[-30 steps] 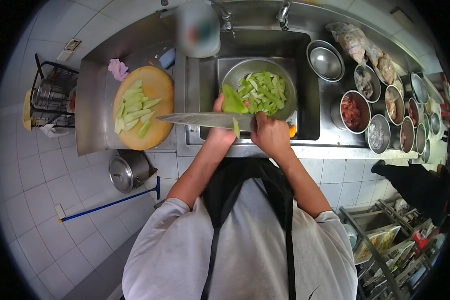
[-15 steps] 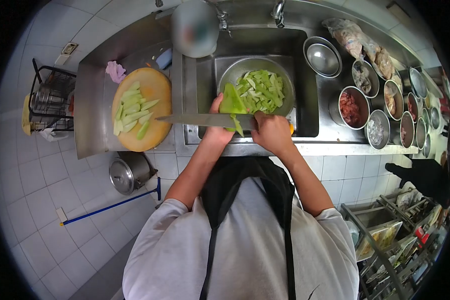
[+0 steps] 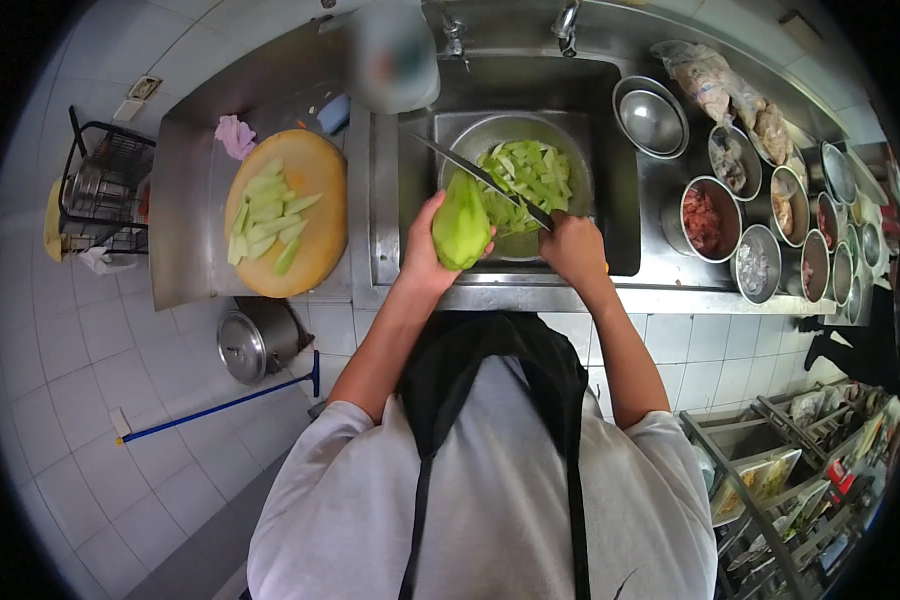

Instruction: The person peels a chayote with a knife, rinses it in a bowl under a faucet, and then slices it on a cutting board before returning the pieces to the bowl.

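A peeled green vegetable (image 3: 461, 226) is held in my left hand (image 3: 427, 245), fingers wrapped round its sides. My right hand (image 3: 574, 248) grips the handle of a large knife (image 3: 475, 172). The blade points up and to the left, above the vegetable's top end. Behind both hands, a metal bowl (image 3: 582, 180) in the sink holds many cut green pieces (image 3: 532, 172). Longer pale green slices (image 3: 265, 212) lie on the round wooden cutting board (image 3: 318, 246) at the left.
A blurred white container (image 3: 395, 60) stands behind the sink's left edge (image 3: 382, 200). Stacked bowls (image 3: 650, 118) and several metal pots, one with red meat (image 3: 701, 220), line the right counter. On the floor are a lidded pot (image 3: 243, 346) and a blue-handled tool (image 3: 220, 410).
The knife has swung from level across the vegetable to a slant above it. My right hand has moved right. The vegetable now shows whole in my left hand.
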A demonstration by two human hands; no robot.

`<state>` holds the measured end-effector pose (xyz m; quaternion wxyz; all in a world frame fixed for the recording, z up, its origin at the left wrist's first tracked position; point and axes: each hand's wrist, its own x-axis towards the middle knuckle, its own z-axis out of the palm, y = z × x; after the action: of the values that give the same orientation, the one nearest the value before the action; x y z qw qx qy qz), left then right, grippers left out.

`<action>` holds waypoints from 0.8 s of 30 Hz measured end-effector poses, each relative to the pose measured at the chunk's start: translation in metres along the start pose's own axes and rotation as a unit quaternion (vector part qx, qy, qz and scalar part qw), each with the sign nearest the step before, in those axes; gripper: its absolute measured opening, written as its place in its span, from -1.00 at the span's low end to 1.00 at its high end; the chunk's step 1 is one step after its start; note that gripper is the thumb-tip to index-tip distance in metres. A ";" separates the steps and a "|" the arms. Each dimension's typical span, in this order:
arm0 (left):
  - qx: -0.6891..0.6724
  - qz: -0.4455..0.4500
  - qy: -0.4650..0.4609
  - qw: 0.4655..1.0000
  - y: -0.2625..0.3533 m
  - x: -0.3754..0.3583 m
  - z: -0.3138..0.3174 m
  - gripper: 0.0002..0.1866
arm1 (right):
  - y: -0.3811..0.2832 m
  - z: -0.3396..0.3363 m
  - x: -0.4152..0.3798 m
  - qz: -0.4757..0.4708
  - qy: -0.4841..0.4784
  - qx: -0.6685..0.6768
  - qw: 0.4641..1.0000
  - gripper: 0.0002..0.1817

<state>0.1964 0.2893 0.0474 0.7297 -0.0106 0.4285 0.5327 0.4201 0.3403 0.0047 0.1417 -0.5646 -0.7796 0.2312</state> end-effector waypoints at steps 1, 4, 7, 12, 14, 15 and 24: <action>-0.005 0.003 -0.010 1.000 -0.001 0.003 -0.003 -0.48 | -0.003 -0.005 -0.003 -0.003 -0.007 0.016 1.000 -0.80; -0.009 0.008 -0.019 1.000 -0.005 0.008 -0.006 -0.49 | -0.023 -0.012 -0.007 -0.054 -0.022 0.062 0.996 -0.81; -0.030 0.020 -0.033 0.999 -0.006 0.021 -0.007 -0.50 | -0.051 -0.025 -0.013 -0.108 -0.023 0.052 0.993 -0.83; -0.017 0.026 -0.017 0.999 -0.005 0.005 0.009 -0.51 | -0.053 -0.020 -0.011 -0.118 0.019 0.027 0.992 -0.84; -0.008 0.013 -0.041 0.999 -0.002 0.003 0.003 -0.51 | -0.042 -0.012 -0.009 -0.110 0.026 0.019 0.993 -0.84; -0.011 0.008 -0.057 0.998 -0.001 0.004 -0.003 -0.51 | -0.038 -0.009 -0.008 -0.103 0.025 0.009 0.994 -0.84; -0.014 -0.019 -0.009 1.000 0.006 -0.001 -0.015 -0.45 | 0.019 0.024 0.003 0.026 -0.013 -0.063 0.998 -0.78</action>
<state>0.1830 0.2838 0.0417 0.7434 -0.0250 0.4142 0.5246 0.4231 0.3428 -0.0252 0.0897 -0.5894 -0.7796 0.1919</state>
